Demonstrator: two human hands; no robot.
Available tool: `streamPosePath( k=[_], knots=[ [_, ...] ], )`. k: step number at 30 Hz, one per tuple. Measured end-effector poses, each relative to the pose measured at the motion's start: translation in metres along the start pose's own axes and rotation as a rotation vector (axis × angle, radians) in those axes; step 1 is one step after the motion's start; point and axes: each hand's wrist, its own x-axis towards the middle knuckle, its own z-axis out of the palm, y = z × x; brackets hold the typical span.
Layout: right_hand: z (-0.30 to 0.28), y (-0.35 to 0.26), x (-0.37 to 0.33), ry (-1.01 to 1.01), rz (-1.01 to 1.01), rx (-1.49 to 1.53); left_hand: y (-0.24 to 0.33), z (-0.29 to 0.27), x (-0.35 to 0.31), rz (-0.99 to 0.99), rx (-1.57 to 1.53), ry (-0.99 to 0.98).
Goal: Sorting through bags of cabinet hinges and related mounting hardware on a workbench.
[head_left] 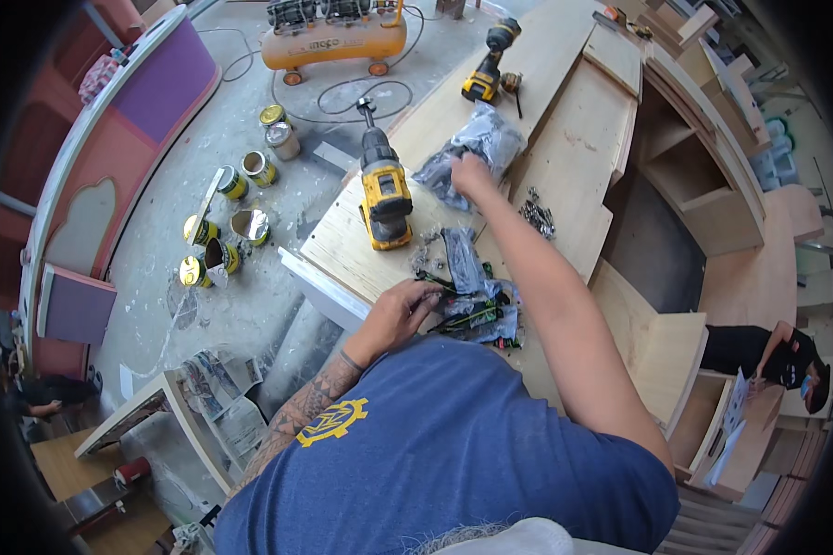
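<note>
Right hand is touching the bag, fingers hidden, so can't tell its grip. Left hand is touching packets, hold unclear. Drill is standing by the plywood's left edge; shirt is covering the near edge.

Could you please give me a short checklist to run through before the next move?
1. Right hand at the plastic bag: ok, touching it.
2. Right hand's grip on something inside: cannot tell, the fingers are hidden.
3. Left hand at the small packets: ok, fingertips beside them; a firm hold cannot be told.
4. Nearer drill clear of both hands: ok, standing apart from them.
5. Metal pieces contained: not ok, lying loose on the wooden surface.
</note>
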Motion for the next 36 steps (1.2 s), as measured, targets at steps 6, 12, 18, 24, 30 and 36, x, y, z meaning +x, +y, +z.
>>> streamPosePath(
  k=[6,12,18,24,30,36],
  knots=[
    [0.011,-0.045,-0.026,0.332,0.268,-0.005,-0.014,-0.009,-0.026,-0.14,0.045,-0.022],
    [0.0,-0.027,-0.013,0.264,0.358,0.071,-0.027,-0.003,-0.026,-0.091,0.018,0.024],
    [-0.019,-0.041,-0.084,0.393,-0.13,0.104,-0.014,-0.011,-0.008,-0.139,0.044,0.015],
    [-0.028,-0.017,-0.101,0.154,-0.074,0.641,-0.011,-0.01,0.019,-0.035,0.035,-0.025],
    [-0.02,-0.018,-0.118,0.193,-0.061,0.81,0.009,-0.011,0.032,-0.077,-0.036,-0.081],
    [-0.011,-0.006,-0.133,0.628,-0.142,0.625,-0.007,0.006,0.045,-0.146,-0.214,-0.007]
  ],
)
